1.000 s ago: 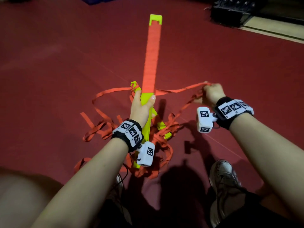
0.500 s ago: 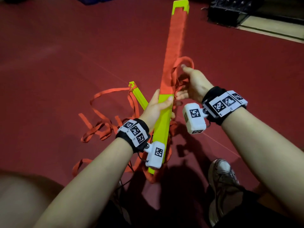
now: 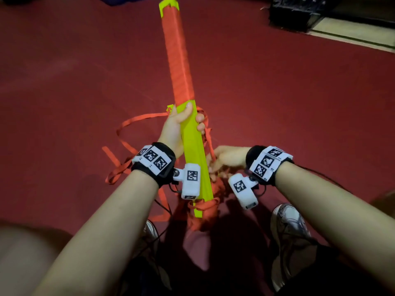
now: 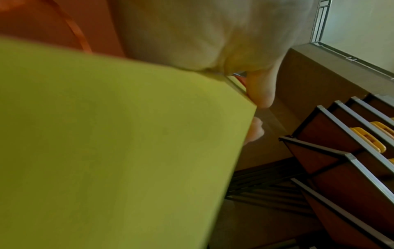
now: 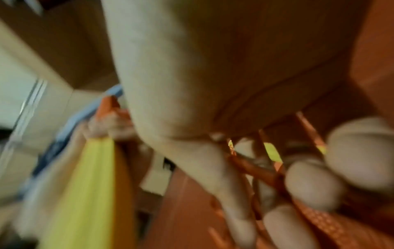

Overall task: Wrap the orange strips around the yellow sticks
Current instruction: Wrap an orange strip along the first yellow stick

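A long yellow stick (image 3: 193, 150) points away from me, its far half wound in orange strip (image 3: 177, 58). My left hand (image 3: 181, 124) grips the bare yellow part just below the wrapping; in the left wrist view the yellow stick (image 4: 119, 143) fills the frame with my fingertips (image 4: 257, 131) curled round its edge. To the right of the stick, near its lower part, my right hand (image 3: 222, 159) holds a loose orange strip (image 3: 208, 137); the blurred right wrist view shows my fingers (image 5: 309, 185) curled round the orange strip (image 5: 255, 168). Under the hands a second yellow stick (image 3: 170, 108) barely shows.
Loose orange strips (image 3: 128, 163) lie tangled on the red floor (image 3: 64, 82) beneath and left of the stick. A black crate (image 3: 295, 13) stands at the far right. My shoes (image 3: 288, 227) are at the bottom. Shelving (image 4: 341, 151) appears in the left wrist view.
The stick's far end swung right, then back left and nearer. My right hand came from far right to the stick, then dropped with the strip to the stick's lower right side.
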